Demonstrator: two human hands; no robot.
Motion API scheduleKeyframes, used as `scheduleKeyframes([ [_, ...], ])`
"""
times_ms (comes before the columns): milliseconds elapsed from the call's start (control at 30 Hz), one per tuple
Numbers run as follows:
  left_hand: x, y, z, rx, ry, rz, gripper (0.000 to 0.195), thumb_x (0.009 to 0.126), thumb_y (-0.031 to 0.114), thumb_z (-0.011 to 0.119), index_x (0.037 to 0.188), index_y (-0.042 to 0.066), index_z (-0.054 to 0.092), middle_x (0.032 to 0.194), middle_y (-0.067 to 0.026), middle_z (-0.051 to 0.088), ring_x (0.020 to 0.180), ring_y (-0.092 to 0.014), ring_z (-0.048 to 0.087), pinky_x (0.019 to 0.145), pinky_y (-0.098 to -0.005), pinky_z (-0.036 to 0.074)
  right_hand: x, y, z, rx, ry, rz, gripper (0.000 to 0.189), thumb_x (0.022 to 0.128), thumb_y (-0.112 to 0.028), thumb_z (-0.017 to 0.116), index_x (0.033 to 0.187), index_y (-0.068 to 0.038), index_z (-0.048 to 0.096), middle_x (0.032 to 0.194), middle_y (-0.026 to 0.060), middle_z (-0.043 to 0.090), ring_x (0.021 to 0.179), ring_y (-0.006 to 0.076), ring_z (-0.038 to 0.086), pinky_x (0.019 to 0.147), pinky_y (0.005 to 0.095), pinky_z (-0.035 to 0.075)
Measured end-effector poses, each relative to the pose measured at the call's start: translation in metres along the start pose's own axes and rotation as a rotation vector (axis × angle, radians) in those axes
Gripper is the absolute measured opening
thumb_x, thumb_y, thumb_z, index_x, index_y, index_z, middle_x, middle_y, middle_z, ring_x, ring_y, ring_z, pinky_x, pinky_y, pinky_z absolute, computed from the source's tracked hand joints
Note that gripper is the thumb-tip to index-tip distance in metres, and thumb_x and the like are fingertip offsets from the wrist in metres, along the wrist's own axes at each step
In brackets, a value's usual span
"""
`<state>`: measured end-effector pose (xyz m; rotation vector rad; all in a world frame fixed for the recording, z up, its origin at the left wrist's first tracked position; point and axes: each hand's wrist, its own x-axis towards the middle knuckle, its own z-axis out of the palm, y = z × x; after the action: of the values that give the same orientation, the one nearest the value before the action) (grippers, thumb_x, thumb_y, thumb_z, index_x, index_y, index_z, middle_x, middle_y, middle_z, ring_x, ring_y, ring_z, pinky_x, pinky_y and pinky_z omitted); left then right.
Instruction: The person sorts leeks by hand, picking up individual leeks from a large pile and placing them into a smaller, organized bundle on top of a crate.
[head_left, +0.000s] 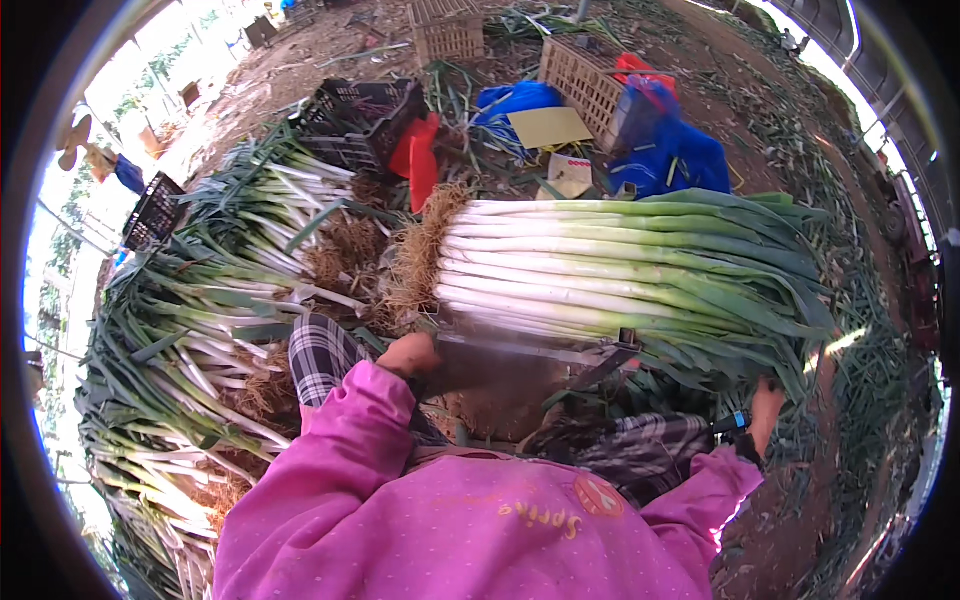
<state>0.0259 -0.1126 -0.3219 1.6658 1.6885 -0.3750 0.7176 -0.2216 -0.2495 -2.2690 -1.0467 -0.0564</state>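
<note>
A wide stack of leeks (555, 262) lies before me on a low metal frame (517, 349), white stems to the left and green leaves to the right. Their bushy roots (420, 251) line up at the left end. My left hand (412, 356) is blurred near the frame's front left corner, just below the roots; whether it grips anything is unclear. At the lower right of the stack, my right hand (766, 405) is against the hanging leaf ends (787, 352). Leaves cover part of its fingers, so its hold cannot be made out.
Loose leeks (180, 352) are heaped along my left side. Beyond the stack are a black plastic crate (360, 124), a red plastic bag (416, 154), a tan slatted crate (581, 86), blue plastic bags (675, 161) and a cardboard piece (550, 127). Leaf scraps (870, 397) litter the right.
</note>
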Motion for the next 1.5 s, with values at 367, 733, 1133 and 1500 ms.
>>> scheduleKeyframes([
  [367, 0.059, 0.141, -0.104, -0.102, 0.723, 0.496, 0.051, 0.098, 0.033, 0.042, 0.143, 0.011, 0.038, 0.155, -0.0130, 0.027, 0.145, -0.033, 0.021, 0.114, -0.0579, 0.018, -0.019, -0.331, 0.093, -0.227, -0.043, -0.912, 0.039, 0.092, -0.029, 0.055, 0.126, -0.011, 0.057, 0.136, 0.0106, 0.052, 0.128, 0.0292, 0.045, 0.108, 0.0494, 0.032],
  [733, 0.100, 0.155, -0.090, -0.087, 0.604, 0.424, 0.063, 0.094, 0.046, 0.044, 0.148, 0.014, 0.032, 0.158, -0.0161, 0.016, 0.147, -0.036, 0.010, 0.115, -0.0586, 0.009, -0.023, -0.345, 0.157, -0.587, -0.361, -0.955, 0.066, 0.090, -0.043, 0.052, 0.146, -0.010, 0.038, 0.158, 0.0082, 0.019, 0.147, 0.0331, 0.010, 0.112, 0.0655, 0.011],
  [1133, 0.089, 0.127, -0.114, -0.095, 0.532, 0.400, 0.075, 0.088, 0.056, 0.051, 0.146, 0.011, 0.035, 0.154, -0.0175, 0.026, 0.146, -0.035, 0.015, 0.117, -0.0540, 0.011, -0.001, -0.356, 0.153, -0.480, -0.160, -1.061, 0.074, 0.074, -0.053, 0.067, 0.135, -0.014, 0.052, 0.133, 0.0115, 0.045, 0.131, 0.0305, 0.035, 0.110, 0.0631, 0.018],
  [1500, 0.091, 0.108, -0.104, -0.058, 0.393, 0.471, 0.074, 0.091, 0.056, 0.046, 0.148, 0.012, 0.031, 0.156, -0.0175, 0.021, 0.146, -0.038, 0.013, 0.116, -0.0546, 0.011, -0.015, -0.349, 0.155, -0.532, -0.393, -0.900, 0.072, 0.076, -0.058, 0.064, 0.133, -0.015, 0.055, 0.131, 0.0116, 0.046, 0.130, 0.0304, 0.036, 0.110, 0.0643, 0.018],
])
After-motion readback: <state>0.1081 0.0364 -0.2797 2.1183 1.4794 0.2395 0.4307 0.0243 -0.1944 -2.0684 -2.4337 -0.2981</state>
